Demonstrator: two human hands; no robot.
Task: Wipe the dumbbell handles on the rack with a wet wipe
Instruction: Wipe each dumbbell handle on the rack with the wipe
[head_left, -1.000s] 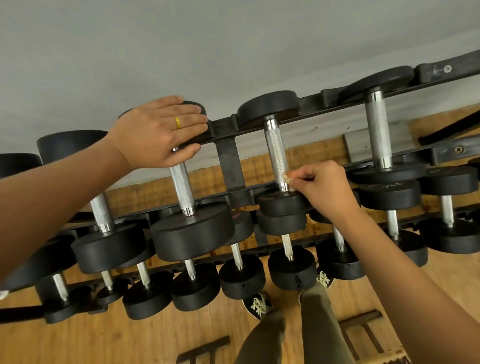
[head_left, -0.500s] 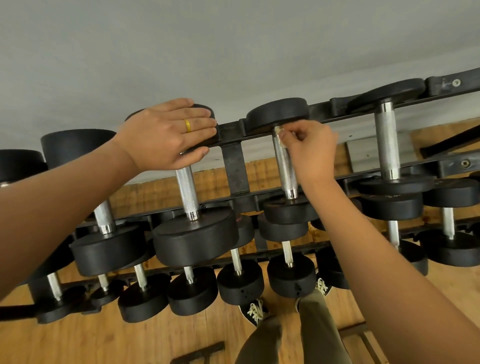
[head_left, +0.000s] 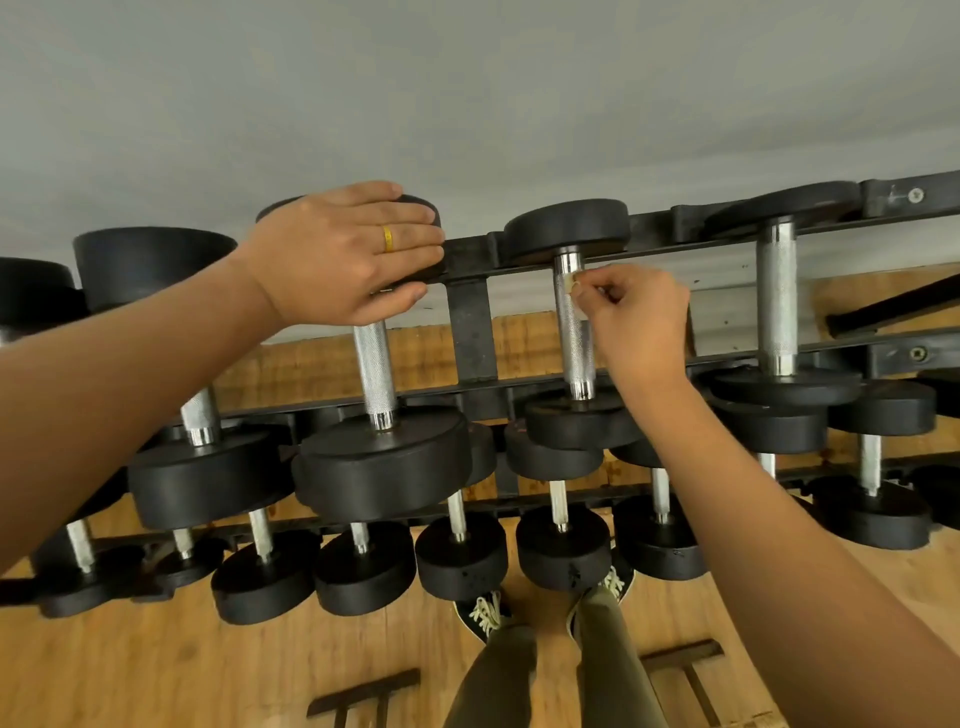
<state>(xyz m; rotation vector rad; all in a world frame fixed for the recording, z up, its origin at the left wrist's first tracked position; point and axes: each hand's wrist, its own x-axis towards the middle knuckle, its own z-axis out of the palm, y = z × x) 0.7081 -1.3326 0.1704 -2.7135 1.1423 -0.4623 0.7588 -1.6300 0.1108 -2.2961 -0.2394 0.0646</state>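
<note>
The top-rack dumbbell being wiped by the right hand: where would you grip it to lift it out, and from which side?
Grip the knurled steel handle mid-length, coming from the open front, the camera's side. It lies bare between two wide black round heads, bridging the black rack rails. The right hand pinches a small whitish wipe at its far end.

ring (head_left: 387, 238): gold band, left grip (head_left: 343, 254); trousers (head_left: 613, 660): olive; shoes (head_left: 480, 616): dark, pale laces
</note>
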